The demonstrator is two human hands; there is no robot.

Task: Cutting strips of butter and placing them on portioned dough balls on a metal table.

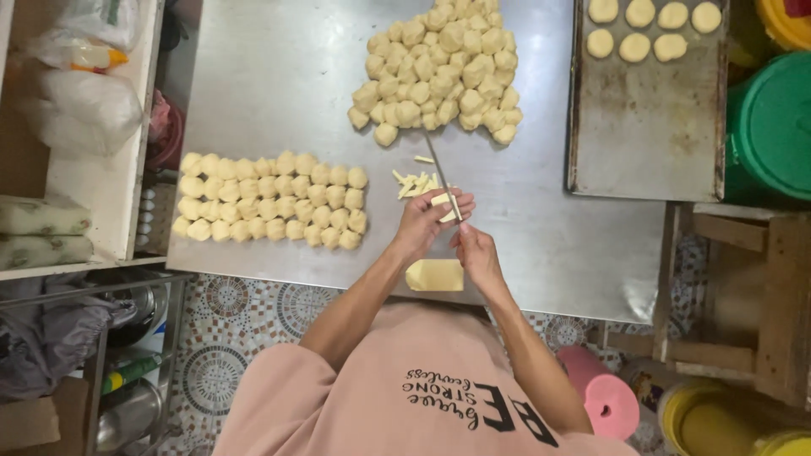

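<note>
The right hand point(480, 253) grips a knife point(442, 176), slicing a pale yellow piece point(441, 203) that the left hand point(427, 221) pinches on the worktop point(279, 84). Best keep fingertips tucked behind the blade (cut sticks point(414, 183) lie just beyond) for even slices.

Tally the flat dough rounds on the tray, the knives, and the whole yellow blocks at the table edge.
Flat dough rounds: 7
Knife: 1
Whole yellow block: 1
Total: 9
</note>
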